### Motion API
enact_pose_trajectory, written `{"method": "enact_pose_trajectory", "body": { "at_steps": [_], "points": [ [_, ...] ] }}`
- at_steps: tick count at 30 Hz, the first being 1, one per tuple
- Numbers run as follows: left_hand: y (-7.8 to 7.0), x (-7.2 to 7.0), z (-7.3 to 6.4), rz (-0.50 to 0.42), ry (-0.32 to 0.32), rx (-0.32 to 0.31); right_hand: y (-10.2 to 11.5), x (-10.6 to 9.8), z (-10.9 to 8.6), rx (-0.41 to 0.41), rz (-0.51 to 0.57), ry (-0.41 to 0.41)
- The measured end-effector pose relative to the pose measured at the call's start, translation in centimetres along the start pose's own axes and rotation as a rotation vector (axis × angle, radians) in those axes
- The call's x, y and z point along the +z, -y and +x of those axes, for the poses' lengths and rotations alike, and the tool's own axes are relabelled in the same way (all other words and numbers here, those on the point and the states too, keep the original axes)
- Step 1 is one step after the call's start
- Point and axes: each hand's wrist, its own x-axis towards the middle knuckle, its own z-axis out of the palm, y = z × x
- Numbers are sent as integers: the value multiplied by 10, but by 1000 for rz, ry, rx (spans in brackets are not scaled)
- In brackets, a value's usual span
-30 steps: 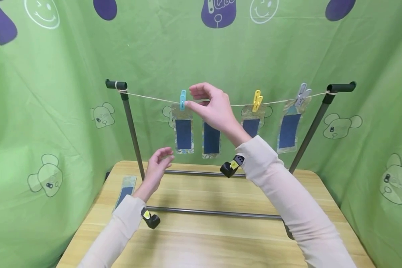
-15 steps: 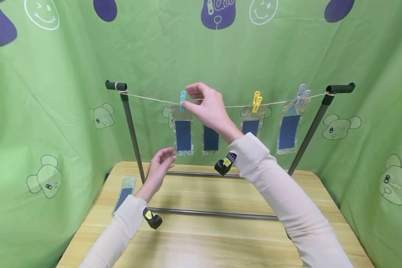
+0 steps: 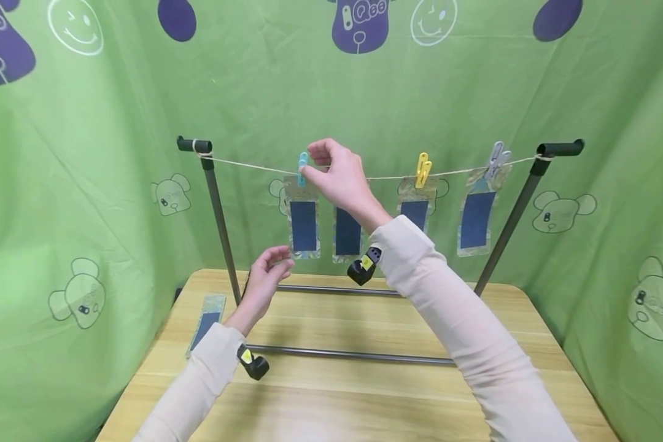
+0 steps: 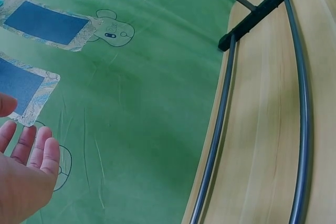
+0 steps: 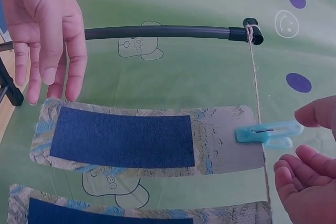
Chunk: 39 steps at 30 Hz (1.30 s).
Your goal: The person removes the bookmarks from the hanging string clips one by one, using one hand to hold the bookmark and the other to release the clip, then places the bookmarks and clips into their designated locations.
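Turquoise peg [image 5: 251, 133] is clipped over the string [image 3: 248, 166] & the top end of the 1st strip [image 3: 304, 226], a patterned pc w/ dk blue patch hanging straight down below the peg. R hand [image 3: 339, 178] is just R of the peg at string ht: thumb tip right by the peg's free end, fingers spread off from it w/ a gap btwn; can't tell if the thumb touches. L hand [image 3: 266, 279] is below & L of the peg, thumb apart from loosely bent fingers; fingertips nr the 1st strip's lower corner, contact unclear. Closest nbr R of the peg is the 2nd strip [image 3: 348, 230], only a narrow gap btwn the long side edges, top hidden behind R hand. Further R of the peg, past a wider gap, yellow peg [image 3: 422, 170] holds the 3rd strip [image 3: 414, 212], lower part behind the R sleeve [image 3: 458, 307]. Furthest R of the peg, grey peg [image 3: 496, 161] w/ tilted 4th strip [image 3: 477, 220], lower R corner nr the right post [image 3: 509, 233]. L of the peg, a long run of string to the left post [image 3: 221, 221], so decent side room. Well below & L of the peg, a loose strip [image 3: 207, 322] lies nr the L edge of the table [image 3: 331, 399], partly behind the L sleeve [image 3: 204, 362]. Rear bar [image 3: 337, 290] & front bar [image 3: 353, 354] cross the table below the peg, a wide band of wood btwn. Green cloth [image 3: 243, 92] behind the peg.
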Motion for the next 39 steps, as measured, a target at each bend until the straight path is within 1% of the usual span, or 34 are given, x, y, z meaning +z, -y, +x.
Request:
{"method": "enact_pose_trajectory", "body": {
  "at_steps": [7,15,19,26,39],
  "points": [
    [3,0,0,19,1,9,-2,5,4,23,25,10],
    [3,2,-1,9,-2,3,-4,8,4,-4,54,-4],
    [3,3,-2,-16,-8,-2,-5,8,4,-11,50,-3],
    [1,4,-4,-65,4,0,-7,10,4,-17,27,-4],
    [0,5,-4,-66,8,-1,-7,12,5,-14,12,-5]
  ]
}}
